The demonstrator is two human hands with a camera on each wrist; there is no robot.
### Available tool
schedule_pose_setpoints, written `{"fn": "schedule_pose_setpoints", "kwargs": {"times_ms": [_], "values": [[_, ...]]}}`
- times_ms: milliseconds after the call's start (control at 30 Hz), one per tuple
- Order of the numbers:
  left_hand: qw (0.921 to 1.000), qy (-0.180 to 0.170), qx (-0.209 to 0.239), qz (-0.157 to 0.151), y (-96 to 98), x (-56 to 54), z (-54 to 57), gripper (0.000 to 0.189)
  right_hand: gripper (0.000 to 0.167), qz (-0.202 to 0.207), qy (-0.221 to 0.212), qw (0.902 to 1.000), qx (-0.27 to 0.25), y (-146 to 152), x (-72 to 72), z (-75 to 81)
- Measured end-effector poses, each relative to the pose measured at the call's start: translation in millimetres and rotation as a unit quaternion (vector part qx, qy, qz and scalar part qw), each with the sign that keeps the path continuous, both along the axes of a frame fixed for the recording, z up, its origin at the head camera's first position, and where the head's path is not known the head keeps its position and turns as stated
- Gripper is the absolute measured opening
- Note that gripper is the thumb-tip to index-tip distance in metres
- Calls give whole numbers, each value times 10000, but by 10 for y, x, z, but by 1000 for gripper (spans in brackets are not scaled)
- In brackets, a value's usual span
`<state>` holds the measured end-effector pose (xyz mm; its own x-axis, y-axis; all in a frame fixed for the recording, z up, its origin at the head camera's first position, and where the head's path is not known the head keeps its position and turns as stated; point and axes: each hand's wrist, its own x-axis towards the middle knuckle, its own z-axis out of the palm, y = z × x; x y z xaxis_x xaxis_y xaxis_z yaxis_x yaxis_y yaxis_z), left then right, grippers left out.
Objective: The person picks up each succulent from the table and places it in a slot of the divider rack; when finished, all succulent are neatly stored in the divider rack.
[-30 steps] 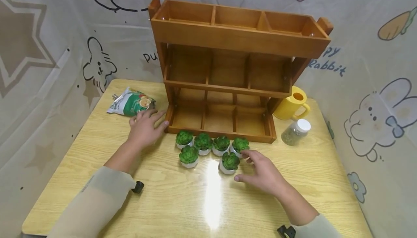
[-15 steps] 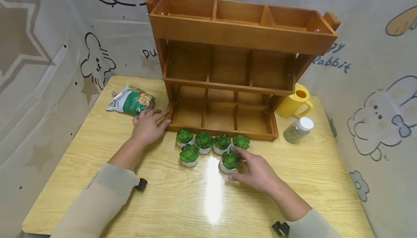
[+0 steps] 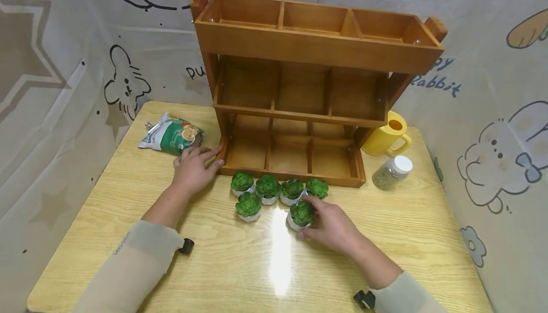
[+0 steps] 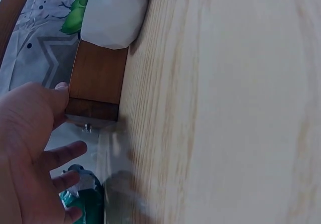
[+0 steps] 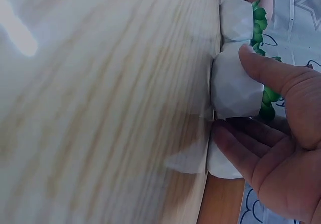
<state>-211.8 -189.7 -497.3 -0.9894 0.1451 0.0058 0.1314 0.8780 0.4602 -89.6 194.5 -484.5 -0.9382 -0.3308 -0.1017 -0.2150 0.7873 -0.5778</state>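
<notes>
My right hand [image 3: 331, 225] holds the front right potted succulent [image 3: 302, 213], a green rosette in a white faceted pot. In the right wrist view the thumb lies along one side of the pot [image 5: 235, 86] and the fingers are at its other side. Several matching succulents, one of them this potted succulent [image 3: 248, 204] at the front left, stand before a brown wooden shelf [image 3: 291, 178]. My left hand [image 3: 193, 170] rests at the shelf's lower left corner, thumb near the front and fingers reaching along the side. In the left wrist view its other fingers are spread apart.
The shelf has three tiers of divided compartments. A green and white snack bag [image 3: 173, 134] lies left of it, near my left fingers. To the right stand a yellow mug [image 3: 385, 137] and a jar with a white lid [image 3: 392, 172]. Patterned cloth walls surround the table [image 3: 222, 265].
My right hand has moved left from beside the rear right succulent and closed its thumb and fingers around the front right one. The left hand stays at the shelf corner.
</notes>
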Motion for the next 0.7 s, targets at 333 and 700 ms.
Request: {"fn": "schedule_pose_setpoints", "kwargs": {"times_ms": [333,700], "values": [[10000,-15,48,47,11,10,12,53,94,42,-5,9997,-250,18,-7,-29],[9999,0,168,19,11,5,22,53,83,-142,-493,9930,-1063,80,1,23]]}}
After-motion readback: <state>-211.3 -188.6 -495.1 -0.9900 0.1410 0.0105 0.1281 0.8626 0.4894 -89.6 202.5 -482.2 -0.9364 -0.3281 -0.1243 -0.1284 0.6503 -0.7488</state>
